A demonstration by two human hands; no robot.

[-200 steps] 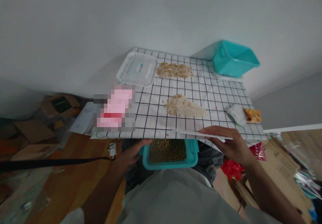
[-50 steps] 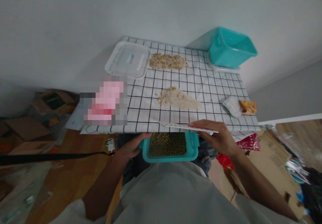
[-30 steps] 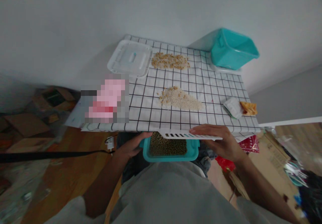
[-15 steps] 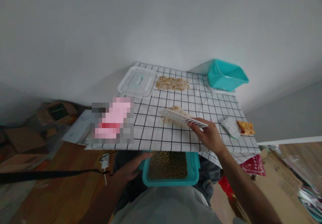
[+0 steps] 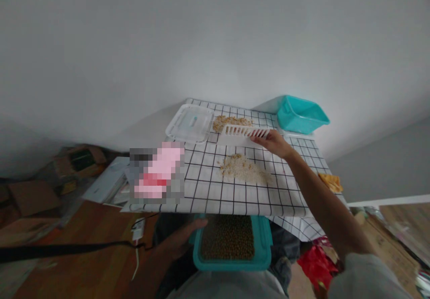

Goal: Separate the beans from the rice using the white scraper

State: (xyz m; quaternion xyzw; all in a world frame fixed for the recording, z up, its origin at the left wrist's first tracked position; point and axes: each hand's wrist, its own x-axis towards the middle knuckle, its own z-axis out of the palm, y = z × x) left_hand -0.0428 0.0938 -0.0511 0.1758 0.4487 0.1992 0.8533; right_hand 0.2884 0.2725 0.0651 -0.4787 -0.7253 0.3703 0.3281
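My right hand (image 5: 274, 144) grips a white slotted plastic plate (image 5: 237, 138) by its right end. The plate is raised over the checked tablecloth, between two heaps of mixed grain. Nearer to me lies a heap of pale grains with yellowish bits (image 5: 247, 172); the other heap (image 5: 221, 122), partly hidden behind the plate, is farther back. Below the table's front edge, my left hand (image 5: 184, 238) holds the left side of a teal plastic box (image 5: 231, 266), thumb on its rim. Small round beans (image 5: 228, 241) cover the box's bottom.
A clear lid (image 5: 190, 126) lies at the back left, and a second teal bin (image 5: 304, 116) stands at the back right. A yellow packet (image 5: 331, 182) is at the right edge. A pink blurred-out item (image 5: 161, 169) lies front left. Cardboard boxes (image 5: 32, 198) sit on the floor.
My right hand has lifted the plate off the near heap and moved it back, turning its slots upward. That heap is now uncovered. The view has tilted up slightly.
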